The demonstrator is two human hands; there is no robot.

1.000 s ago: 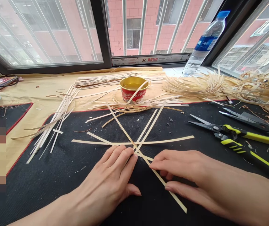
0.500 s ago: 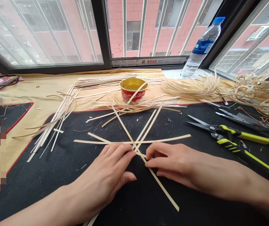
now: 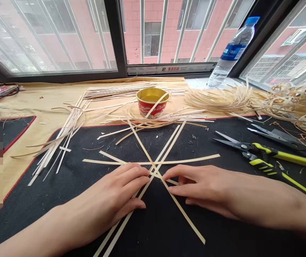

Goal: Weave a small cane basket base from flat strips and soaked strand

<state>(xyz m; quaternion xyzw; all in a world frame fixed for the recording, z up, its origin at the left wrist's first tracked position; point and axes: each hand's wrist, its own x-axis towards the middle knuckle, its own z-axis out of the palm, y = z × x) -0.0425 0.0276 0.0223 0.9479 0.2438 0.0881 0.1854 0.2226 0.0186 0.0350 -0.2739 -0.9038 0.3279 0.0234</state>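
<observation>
Several pale bamboo strips (image 3: 187,160) cross one another on the black mat (image 3: 166,228), fanning out from a crossing at the middle. My left hand (image 3: 126,189) lies over the strips just left of the crossing, fingertips pressing down on them and thumb apart. To the right of the crossing, my right hand (image 3: 203,185) has its index fingertip and thumb at the diagonal strip (image 3: 186,216) that runs toward the lower right. The end of another strip shows beneath the right fingers.
A red and gold bowl (image 3: 153,103) stands behind the mat's edge, amid loose strips (image 3: 67,132). Yellow-black pliers (image 3: 265,153) lie at right, near coiled strips (image 3: 219,98). A water bottle (image 3: 230,53) leans by the window.
My left hand has shifted slightly left, uncovering more of the two long strips toward the lower left. My right index fingertip has moved closer to the crossing, and its thumb has moved slightly right.
</observation>
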